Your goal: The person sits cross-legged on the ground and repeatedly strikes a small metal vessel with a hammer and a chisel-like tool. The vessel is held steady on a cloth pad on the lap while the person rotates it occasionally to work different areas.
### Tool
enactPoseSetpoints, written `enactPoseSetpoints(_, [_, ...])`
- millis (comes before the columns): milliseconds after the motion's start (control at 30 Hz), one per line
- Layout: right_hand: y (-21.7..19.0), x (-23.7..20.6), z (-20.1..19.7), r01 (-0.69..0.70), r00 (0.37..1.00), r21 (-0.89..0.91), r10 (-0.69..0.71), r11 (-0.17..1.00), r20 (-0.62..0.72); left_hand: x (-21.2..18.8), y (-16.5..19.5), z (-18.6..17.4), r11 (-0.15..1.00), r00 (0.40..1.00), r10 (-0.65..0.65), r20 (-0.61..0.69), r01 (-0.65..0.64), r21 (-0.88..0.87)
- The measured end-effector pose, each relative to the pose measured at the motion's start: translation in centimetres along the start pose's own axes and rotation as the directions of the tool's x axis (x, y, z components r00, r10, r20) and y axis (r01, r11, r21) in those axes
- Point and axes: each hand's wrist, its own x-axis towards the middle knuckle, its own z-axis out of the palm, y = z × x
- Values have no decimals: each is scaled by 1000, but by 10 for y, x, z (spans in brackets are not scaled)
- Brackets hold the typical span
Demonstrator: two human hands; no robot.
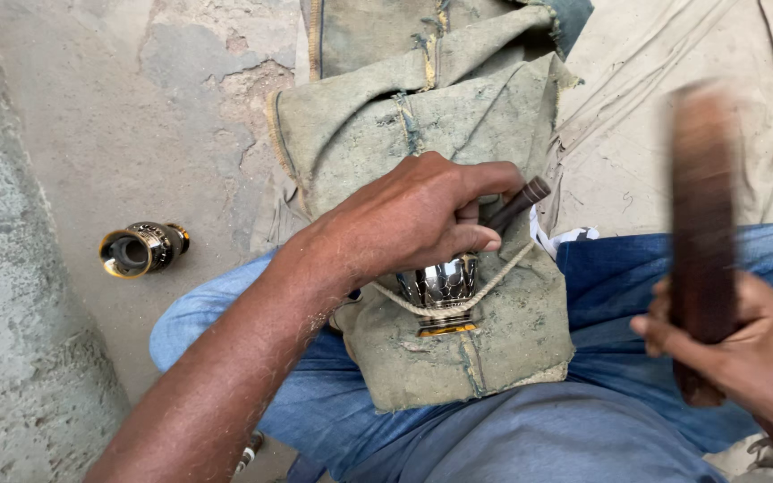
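Note:
My left hand (418, 215) is closed around a dark metal punch (521, 202), whose tip slants down onto a shiny hammered metal cup (442, 288). The cup lies on a folded olive canvas pad (458, 349) on my lap, and a thin rope (485, 288) runs across it. My right hand (753, 353) grips a dark wooden mallet stick (701, 224), held upright at the right and blurred by motion, well apart from the punch.
A second brass-coloured metal piece (142, 248) lies on its side on the cracked concrete floor (136, 107) to the left. A concrete ledge (11, 340) runs along the far left. Beige cloth (637, 134) covers the ground at the upper right. My legs wear blue trousers (512, 438).

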Motion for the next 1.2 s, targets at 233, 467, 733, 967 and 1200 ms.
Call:
enactPoseSetpoints(233, [9,4,-11,43,998,-245,-31,969,53,-1,-5,2,988,986,154,-69,-153,12])
enactPoseSetpoints(467, [15,9,-2,180,983,497,-173,849,-61,-37,-14,24,986,946,68,-318,-112,-121])
enactPoseSetpoints(733, [-27,11,-14,439,890,472,-442,765,-112,-54,-22,42,950,892,-18,-452,-126,-286])
enactPoseSetpoints(967, [-28,26,-37,291,952,101,-277,951,-131,-48,-22,48,942,814,256,-521,-331,-55])
enactPoseSetpoints(1200, [-20,36,-55,172,919,-565,-338,807,-202,-41,-26,41,917,825,360,-436,-398,5])
